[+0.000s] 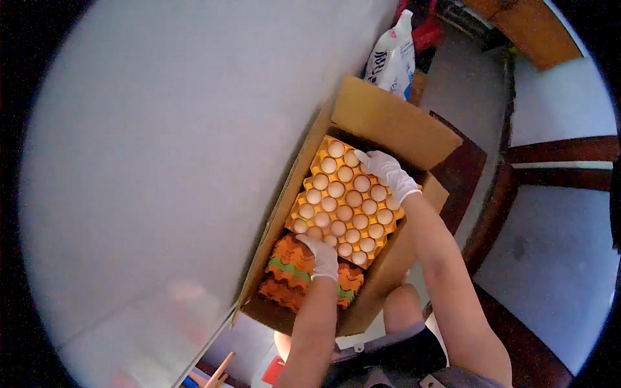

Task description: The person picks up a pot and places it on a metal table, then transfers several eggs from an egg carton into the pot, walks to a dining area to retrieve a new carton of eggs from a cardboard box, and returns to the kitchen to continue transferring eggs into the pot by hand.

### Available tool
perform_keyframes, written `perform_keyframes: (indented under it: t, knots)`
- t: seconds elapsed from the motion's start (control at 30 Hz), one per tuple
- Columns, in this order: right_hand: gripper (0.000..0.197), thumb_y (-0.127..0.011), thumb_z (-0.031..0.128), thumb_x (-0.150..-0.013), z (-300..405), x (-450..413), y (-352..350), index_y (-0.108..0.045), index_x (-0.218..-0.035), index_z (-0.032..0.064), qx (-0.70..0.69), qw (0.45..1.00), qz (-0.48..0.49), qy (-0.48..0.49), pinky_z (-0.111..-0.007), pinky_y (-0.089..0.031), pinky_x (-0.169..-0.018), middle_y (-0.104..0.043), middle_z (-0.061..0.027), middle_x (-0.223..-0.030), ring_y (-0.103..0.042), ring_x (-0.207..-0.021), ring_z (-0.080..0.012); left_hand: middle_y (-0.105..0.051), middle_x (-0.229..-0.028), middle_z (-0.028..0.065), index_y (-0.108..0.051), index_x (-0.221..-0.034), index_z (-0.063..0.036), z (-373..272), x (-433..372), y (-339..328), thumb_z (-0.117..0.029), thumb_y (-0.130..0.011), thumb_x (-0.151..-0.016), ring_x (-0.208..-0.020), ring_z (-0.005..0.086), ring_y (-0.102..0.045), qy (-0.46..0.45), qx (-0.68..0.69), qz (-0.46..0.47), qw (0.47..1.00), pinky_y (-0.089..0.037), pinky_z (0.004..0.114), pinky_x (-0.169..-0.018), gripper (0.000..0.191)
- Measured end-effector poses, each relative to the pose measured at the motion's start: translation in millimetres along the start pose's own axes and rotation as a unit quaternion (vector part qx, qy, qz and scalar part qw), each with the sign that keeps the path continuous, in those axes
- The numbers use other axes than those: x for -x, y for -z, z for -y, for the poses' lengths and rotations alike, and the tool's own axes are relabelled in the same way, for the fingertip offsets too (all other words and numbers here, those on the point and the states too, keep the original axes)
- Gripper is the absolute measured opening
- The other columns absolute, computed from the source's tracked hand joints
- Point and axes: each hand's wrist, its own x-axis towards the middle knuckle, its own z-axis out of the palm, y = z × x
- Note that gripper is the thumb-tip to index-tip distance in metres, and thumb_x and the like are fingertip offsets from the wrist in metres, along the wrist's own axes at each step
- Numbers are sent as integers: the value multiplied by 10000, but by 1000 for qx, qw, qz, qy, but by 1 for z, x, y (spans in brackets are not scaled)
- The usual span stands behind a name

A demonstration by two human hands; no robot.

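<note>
A yellow egg tray (372,176) full of pale brown eggs lies at a slant within an open cardboard box (395,245). My right hand (388,169), in a white glove, grips the tray's far right edge, its thumb beside an egg. At the near edge my left hand (321,256), also gloved in white, holds the tray with its fingers hidden beneath. Below the left hand, inside the box, stacked orange and green egg trays (286,266) show their wavy edges; what they hold is hidden.
A pale, smooth surface (160,136) runs along the box's left side. Past the raised box flap (393,121) stands a white plastic bag (394,58) bearing writing. Dark wooden framework (490,213) with pale panels is on the right. My knee (402,305) is close to the box.
</note>
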Motion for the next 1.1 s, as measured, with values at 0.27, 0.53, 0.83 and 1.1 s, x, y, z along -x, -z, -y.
perform_keyframes:
  t: [0.27, 0.53, 0.83, 1.1]
  knots:
    - [672, -387, 607, -922, -1, 91, 58, -567, -1260, 54, -98, 994, -5, 48, -369, -392, -986, -606, -165, -1221, -553, -1135, -312, -261, -1523, 88, -247, -1485, -161, -43, 109, -14, -739, -222, -878, -1370, 298, -288, 5, -69, 61, 996, -210, 496, -1130, 838]
    - [682, -407, 570, -934, -25, 265, 64, -508, -1313, 12, -282, 959, 25, 14, -370, -375, -1023, -546, -156, -1309, -510, -1207, -283, -309, -1486, 101, -239, -1472, -113, -76, 235, 75, -705, -182, -911, -1357, 286, -308, 25, -90, 282, 955, -289, 432, -1110, 818]
    - [692, -399, 559, -951, -35, 441, -48, -456, -1362, 4, -330, 941, 61, 39, -346, -343, -1056, -492, -142, -1371, -462, -1249, -250, -326, -1487, 106, -252, -1473, -122, -116, 373, 240, -731, -185, -892, -1339, 306, -350, -12, -137, 320, 937, -308, 452, -1107, 845]
    - [640, -383, 524, -969, 20, 579, -176, -469, -1350, 17, -327, 927, 161, 93, -332, -375, -1041, -512, -110, -1345, -480, -1225, -212, -392, -1438, 128, -315, -1444, -98, -180, 444, 431, -647, -221, -945, -1305, 267, -395, -51, -68, 212, 974, -341, 406, -1089, 748]
